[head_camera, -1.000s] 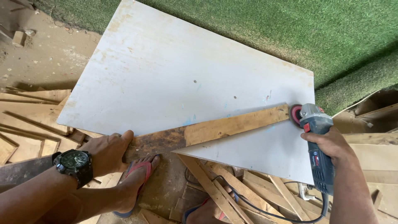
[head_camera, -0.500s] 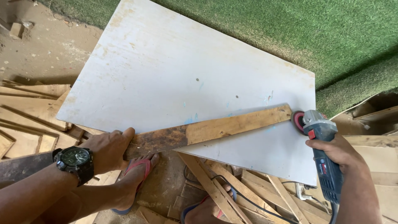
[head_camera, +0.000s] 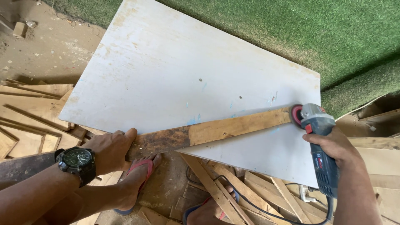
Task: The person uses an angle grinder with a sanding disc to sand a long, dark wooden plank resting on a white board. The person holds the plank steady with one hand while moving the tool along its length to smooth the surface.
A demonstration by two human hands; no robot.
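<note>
Fingers (head_camera: pixel 125 137) of the left hand (head_camera: pixel 109 151) clamp the long brown wooden plank's (head_camera: pixel 216 129) near end; right hand (head_camera: pixel 333 145) grips the blue angle grinder (head_camera: pixel 318 139), disc touching its far end.

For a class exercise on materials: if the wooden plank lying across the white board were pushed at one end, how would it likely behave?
The wooden plank looks stiff and would probably slide or pivot on the smooth white board rather than bend. Flat-faced, it seems unlikely to roll. The left hand gripping its dark end suggests it needs steadying against the angle grinder in the right hand.
</note>
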